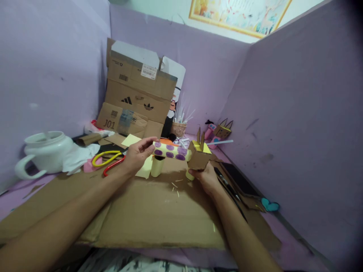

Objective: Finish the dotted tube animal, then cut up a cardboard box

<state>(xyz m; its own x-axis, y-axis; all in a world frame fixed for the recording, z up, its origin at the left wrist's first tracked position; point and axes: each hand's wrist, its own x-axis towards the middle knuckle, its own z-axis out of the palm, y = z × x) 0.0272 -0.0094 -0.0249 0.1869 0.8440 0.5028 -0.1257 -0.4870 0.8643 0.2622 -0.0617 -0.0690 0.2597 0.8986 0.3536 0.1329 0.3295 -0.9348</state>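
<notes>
A handmade paper animal stands on the cardboard sheet, with a yellow tube body covered in purple spots. Its head is a small brown cardboard box with a yellow top and two upright pointed ears. Yellow tube legs support the body. My left hand is closed on the body's tail end, thumb in front and fingers behind. From the right, my right hand grips low under the box head, beside the front leg; some of its fingers are hidden. A pale straw shows behind the head.
Scissors with yellow and red handles lie left, near a white mug. A large cardboard panel leans at the back beside a basket of paper rolls. Pens and a dark phone-like slab lie right. Purple walls enclose the workspace.
</notes>
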